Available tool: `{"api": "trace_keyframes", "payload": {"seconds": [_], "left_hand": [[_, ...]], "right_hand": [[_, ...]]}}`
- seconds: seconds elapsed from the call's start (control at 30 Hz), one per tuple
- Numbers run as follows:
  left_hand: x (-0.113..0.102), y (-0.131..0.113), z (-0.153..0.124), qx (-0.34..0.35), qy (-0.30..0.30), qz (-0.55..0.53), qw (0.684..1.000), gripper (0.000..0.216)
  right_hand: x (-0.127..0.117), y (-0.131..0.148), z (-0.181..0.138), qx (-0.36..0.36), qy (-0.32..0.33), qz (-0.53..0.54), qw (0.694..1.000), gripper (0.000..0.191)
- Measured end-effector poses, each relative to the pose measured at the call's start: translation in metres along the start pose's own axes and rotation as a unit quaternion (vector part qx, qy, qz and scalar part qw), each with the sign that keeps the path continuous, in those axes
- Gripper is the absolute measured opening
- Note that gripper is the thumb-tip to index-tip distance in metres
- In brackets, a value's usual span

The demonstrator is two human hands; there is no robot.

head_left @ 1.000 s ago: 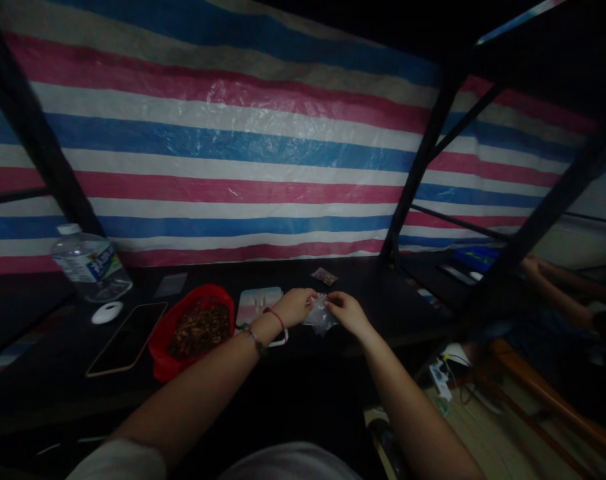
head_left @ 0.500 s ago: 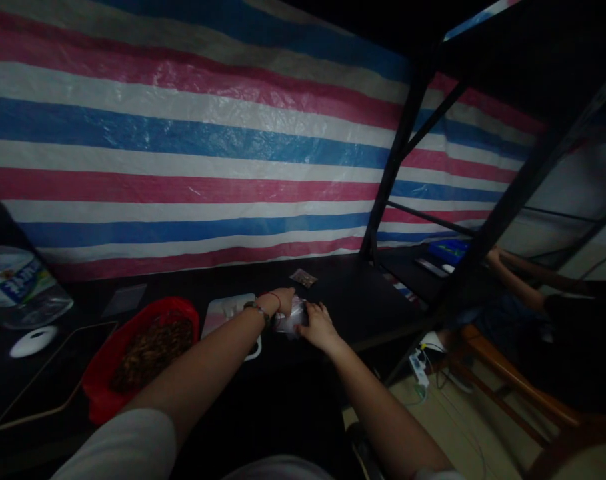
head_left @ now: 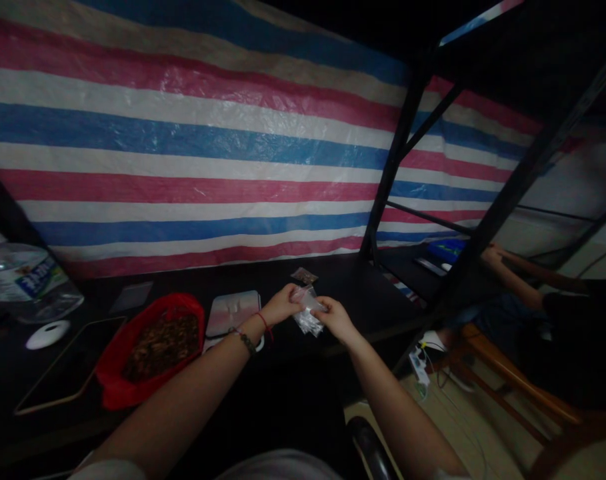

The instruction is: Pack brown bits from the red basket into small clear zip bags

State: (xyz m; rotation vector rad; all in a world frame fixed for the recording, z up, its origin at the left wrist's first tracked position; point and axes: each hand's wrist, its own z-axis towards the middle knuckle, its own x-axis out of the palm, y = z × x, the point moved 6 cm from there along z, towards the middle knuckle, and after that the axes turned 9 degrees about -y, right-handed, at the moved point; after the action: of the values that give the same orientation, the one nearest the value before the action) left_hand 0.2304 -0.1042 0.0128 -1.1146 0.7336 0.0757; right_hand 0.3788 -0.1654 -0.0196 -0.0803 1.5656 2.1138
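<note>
A small clear plastic bag [head_left: 309, 298] is pinched between both my hands above the black table. My left hand [head_left: 284, 305], with bracelets at the wrist, grips its left side. Its right side is in the closed fingers of my right hand [head_left: 333, 317]. More clear plastic bags [head_left: 310, 324] lie bunched just beneath. Behind my hands rests a small bag with brownish contents [head_left: 304, 275]. A pale flat device resembling a small scale [head_left: 234, 312] sits left of my left hand, partly hidden by my forearm.
At left stand a red plastic bag [head_left: 111, 381] of brown dried pieces, a dark tablet [head_left: 73, 367], a white mouse [head_left: 47, 335], a big clear bottle [head_left: 33, 283] and a flat clear bag [head_left: 131, 297]. Black frame posts [head_left: 393, 167] rise at right; beyond sits another person [head_left: 577, 327].
My hands have lifted from the clear bags on the table, and one bag is now held up between them. The view has shifted slightly.
</note>
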Motion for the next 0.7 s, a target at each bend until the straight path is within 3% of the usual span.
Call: {"api": "trace_keyframes", "payload": {"seconds": [0.1,0.23,0.43,0.53,0.7], "left_hand": [[-0.001,0.005,-0.009,-0.002,-0.072,-0.078,0.994,0.061],[0.011,0.019,-0.013,-0.03,-0.112,-0.067,0.991,0.08],[0.03,0.034,-0.015,-0.095,-0.146,-0.11,0.979,0.091],[0.036,0.037,-0.019,-0.12,-0.128,-0.141,0.974,0.097],[0.032,0.038,-0.021,-0.113,-0.129,-0.11,0.979,0.095]], "right_hand": [[-0.019,0.021,0.003,-0.054,-0.032,-0.073,0.995,0.021],[-0.022,0.034,-0.001,-0.118,-0.018,-0.142,0.983,0.025],[-0.011,0.005,-0.012,-0.102,-0.024,-0.129,0.986,0.046],[-0.004,-0.006,-0.015,-0.101,-0.006,-0.106,0.989,0.052],[0.002,-0.013,-0.016,-0.089,-0.007,-0.083,0.993,0.052]]}}
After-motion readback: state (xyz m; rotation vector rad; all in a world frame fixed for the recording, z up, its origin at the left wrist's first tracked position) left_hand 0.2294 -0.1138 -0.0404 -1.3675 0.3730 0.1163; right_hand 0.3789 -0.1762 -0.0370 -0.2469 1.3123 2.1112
